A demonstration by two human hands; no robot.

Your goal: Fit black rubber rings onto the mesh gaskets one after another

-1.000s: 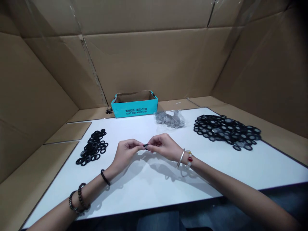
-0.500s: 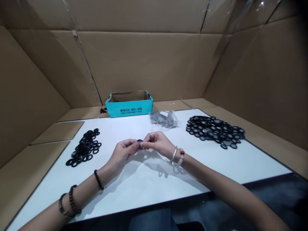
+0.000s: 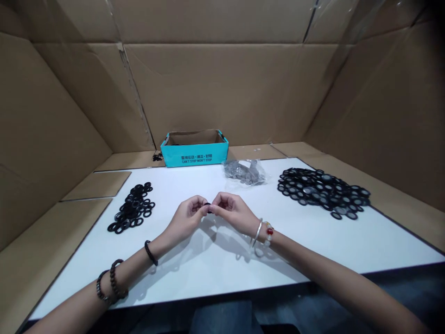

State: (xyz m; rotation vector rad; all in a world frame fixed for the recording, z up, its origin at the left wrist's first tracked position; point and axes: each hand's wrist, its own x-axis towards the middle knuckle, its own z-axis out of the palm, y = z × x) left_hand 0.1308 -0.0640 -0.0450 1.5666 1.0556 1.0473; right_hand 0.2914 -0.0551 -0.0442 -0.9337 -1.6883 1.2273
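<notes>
A small black ring is pinched between my two hands above the middle of the white table. My left hand closes thumb and fingers on its left side. From the right, my right hand grips the same piece with thumb and bent fingers. The fingers cover most of it, so I cannot tell whether anything sits inside. On the left lies a heap of open black rings. A larger heap of black rings with grey centres is spread on the right.
Behind my hands, a clear plastic bag of grey pieces lies on the white table. A turquoise box stands at the back, with a few black pieces to its left. Cardboard walls enclose the back and sides.
The whole view has shifted, so everything sits slightly further right. Both hands still pinch the black ring; their fingers have curled a little more around it.
</notes>
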